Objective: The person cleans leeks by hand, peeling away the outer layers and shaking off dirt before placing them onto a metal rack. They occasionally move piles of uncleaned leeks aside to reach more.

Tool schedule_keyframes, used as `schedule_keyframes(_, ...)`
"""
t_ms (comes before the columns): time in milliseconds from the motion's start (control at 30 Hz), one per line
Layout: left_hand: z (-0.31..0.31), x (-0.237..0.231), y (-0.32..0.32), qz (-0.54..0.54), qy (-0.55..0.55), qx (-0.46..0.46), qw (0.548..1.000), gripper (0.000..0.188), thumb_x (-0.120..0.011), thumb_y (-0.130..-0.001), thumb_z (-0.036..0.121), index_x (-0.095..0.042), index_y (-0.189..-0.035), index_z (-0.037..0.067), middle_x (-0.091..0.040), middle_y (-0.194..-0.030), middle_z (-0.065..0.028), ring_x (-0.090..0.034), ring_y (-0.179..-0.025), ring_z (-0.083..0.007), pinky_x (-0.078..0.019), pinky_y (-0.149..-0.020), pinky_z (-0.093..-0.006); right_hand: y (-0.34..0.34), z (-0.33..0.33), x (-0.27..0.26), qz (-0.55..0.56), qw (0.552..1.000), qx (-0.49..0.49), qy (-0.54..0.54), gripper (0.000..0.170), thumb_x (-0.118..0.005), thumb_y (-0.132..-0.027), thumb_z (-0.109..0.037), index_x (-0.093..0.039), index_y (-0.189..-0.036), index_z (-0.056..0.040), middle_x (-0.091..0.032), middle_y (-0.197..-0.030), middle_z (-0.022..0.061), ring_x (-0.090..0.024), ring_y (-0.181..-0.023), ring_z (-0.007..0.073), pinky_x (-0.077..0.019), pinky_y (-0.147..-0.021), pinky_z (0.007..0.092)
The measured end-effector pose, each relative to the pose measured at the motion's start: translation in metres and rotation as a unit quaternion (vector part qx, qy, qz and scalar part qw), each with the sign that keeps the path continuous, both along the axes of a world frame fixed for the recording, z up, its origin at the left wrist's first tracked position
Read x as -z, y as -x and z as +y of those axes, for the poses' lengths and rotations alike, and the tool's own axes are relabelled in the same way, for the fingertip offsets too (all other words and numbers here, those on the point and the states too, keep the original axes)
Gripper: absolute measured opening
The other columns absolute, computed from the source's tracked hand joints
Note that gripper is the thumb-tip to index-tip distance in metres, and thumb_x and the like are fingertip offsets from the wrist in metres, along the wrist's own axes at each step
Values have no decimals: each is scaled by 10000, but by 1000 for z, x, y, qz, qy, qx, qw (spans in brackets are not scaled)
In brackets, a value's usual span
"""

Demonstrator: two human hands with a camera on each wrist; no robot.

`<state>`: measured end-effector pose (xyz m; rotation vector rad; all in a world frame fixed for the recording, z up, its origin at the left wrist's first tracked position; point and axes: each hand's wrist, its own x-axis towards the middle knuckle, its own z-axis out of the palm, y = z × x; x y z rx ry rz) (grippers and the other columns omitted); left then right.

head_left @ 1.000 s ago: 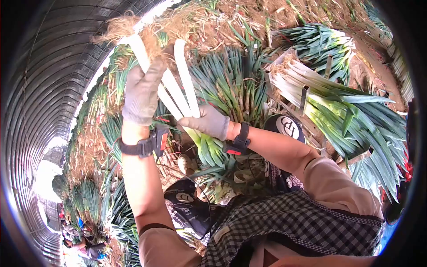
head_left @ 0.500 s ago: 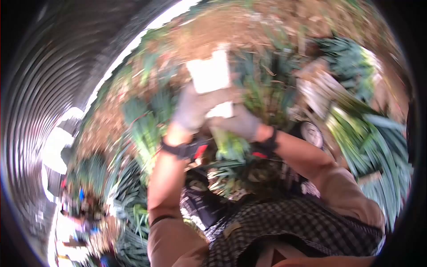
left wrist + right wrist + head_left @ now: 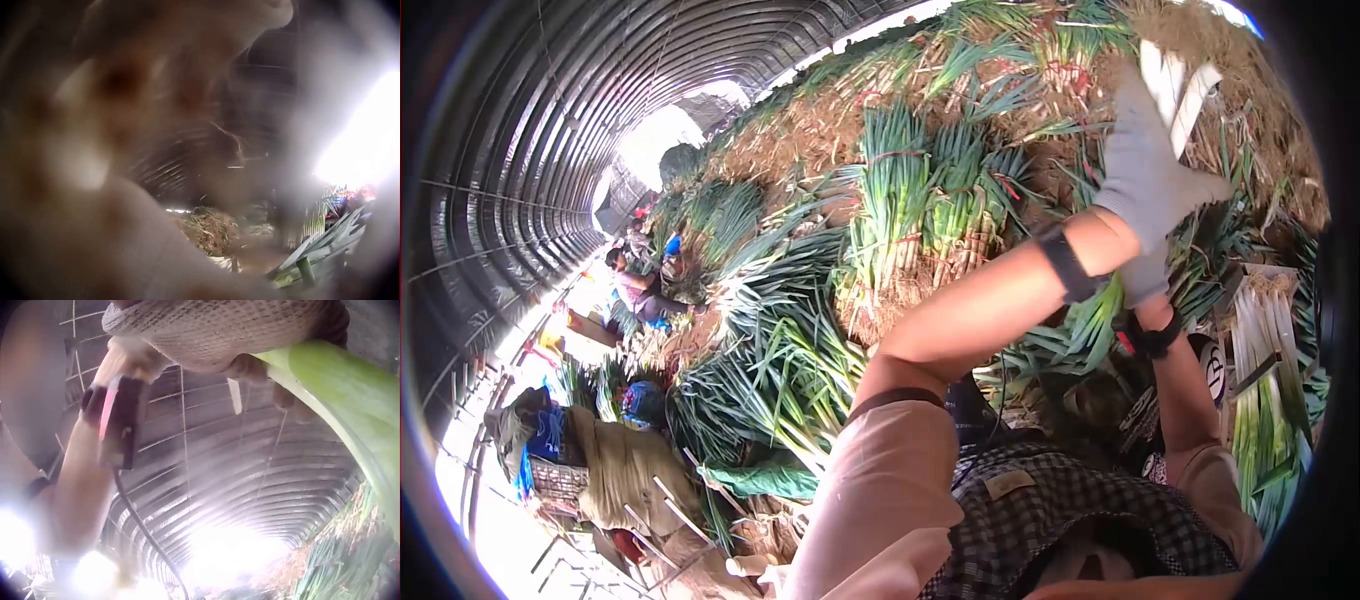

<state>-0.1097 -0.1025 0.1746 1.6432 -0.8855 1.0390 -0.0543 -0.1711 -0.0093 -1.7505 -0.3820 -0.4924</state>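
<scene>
A bundle of leeks with white stalks and tan roots stands upright at the upper right of the head view. My gloved left hand lies against the stalks, fingers straight up along them and thumb sticking out to the right. Lower down, my gloved right hand grips the bundle, partly hidden behind the left. Green leaves hang below it. In the right wrist view, the right glove wraps a pale green leek. Blurred shapes close to the lens fill much of the left wrist view.
Tied leek bundles stand on the soil in front. A leafy heap lies at my left, near a wicker basket. Trimmed leeks rest in a rack at my right. Another person sits farther off under the tunnel roof.
Both hands and the leek bundle now appear farther right as the head view has turned left. The stalks, spread apart earlier, are drawn together. The left hand's grip has loosened, its fingers now straight.
</scene>
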Motion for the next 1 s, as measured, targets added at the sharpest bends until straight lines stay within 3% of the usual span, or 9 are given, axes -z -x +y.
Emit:
schedule_keyframes(133, 2, 1, -16, 117, -57, 19, 991, 829, -654, -677, 29, -166, -1333, -103, -377, -1311, -288, -368, -1253, -406, -365, -997, -370, -6, 9, 33, -73, 994, -27, -71, 478, -376, -997, -207, -233, -1429, -59, -331, -1437, 53, -345, -1288, 155, -302, -1061, 298)
schedule_keyframes(233, 4, -9, 1, 135, -57, 38, 989, 704, -540, -730, -40, -181, -1332, -101, -339, -1394, -225, -345, -1290, -373, -340, -1017, -347, 44, 24, 1, 149, 983, -111, 14, 477, -347, -1005, -218, -209, -1434, -63, -324, -1441, 54, -337, -1298, 157, -297, -1069, 298)
schedule_keyframes(333, -4, -3, -12, -27, -88, 113, 989, 650, -518, -751, -32, -230, -1332, -70, -333, -1425, -160, -430, -1242, -329, -340, -1013, -325, 20, 51, 59, -50, 924, -279, -257, 468, -355, -1002, -216, -225, -1424, -60, -322, -1443, 57, -338, -1301, 165, -297, -1078, 310)
schedule_keyframes(367, 2, -8, -2, -224, -195, -204, 933, 589, -520, -752, -28, -300, -1298, -34, -305, -1457, -103, -451, -1236, -287, -337, -1010, -292, 8, 56, 64, -44, 958, -210, -191, 445, -466, -942, -165, -320, -1342, -35, -424, -1322, 65, -425, -1179, 143, -380, -942, 294)
schedule_keyframes(500, -1, -37, 24, -3, -202, -86, 976, 675, -587, -717, 35, -283, -1316, -32, -391, -1315, -148, -484, -1162, -288, -359, -982, -319, 3, 39, 71, 68, 952, -226, -195, 457, -347, -993, -241, -241, -1404, -71, -343, -1408, 74, -348, -1279, 189, -297, -1065, 338)
schedule_keyframes(600, -5, -39, 27, 152, -200, 1, 968, 737, -632, -694, 77, -271, -1328, -31, -448, -1220, -179, -507, -1113, -289, -374, -963, -338, 8, 34, 49, 38, 962, -165, -215, 412, -383, -961, -213, -309, -1336, -61, -400, -1311, 84, -403, -1185, 197, -340, -985, 335)
schedule_keyframes(700, -27, -27, 22, -102, -113, -9, 988, 886, -734, -594, 249, -264, -1258, -102, -394, -1130, -217, -420, -1097, -380, -365, -925, -435, 10, 19, 29, -16, 971, -77, -226, 368, -419, -929, -184, -376, -1269, -50, -458, -1213, 94, -457, -1090, 206, -382, -904, 332)
schedule_keyframes(867, 5, -14, 27, -80, -176, 35, 981, 872, -720, -610, 240, -276, -1276, -107, -393, -1161, -242, -403, -1091, -406, -367, -912, -432, 12, -56, -51, -142, 960, 87, -225, 299, -480, -876, -136, -489, -1156, -33, -554, -1050, 110, -547, -933, 220, -452, -770, 326)
schedule_keyframes(1000, 46, 13, 32, -70, -121, -12, 990, 679, -715, -708, 249, -422, -1231, -69, -490, -1142, -244, -475, -1057, -384, -381, -930, -471, 35, -149, -125, -285, 870, 391, 93, 251, -529, -833, -97, -579, -1066, -20, -631, -920, 124, -619, -807, 231, -509, -663, 322)
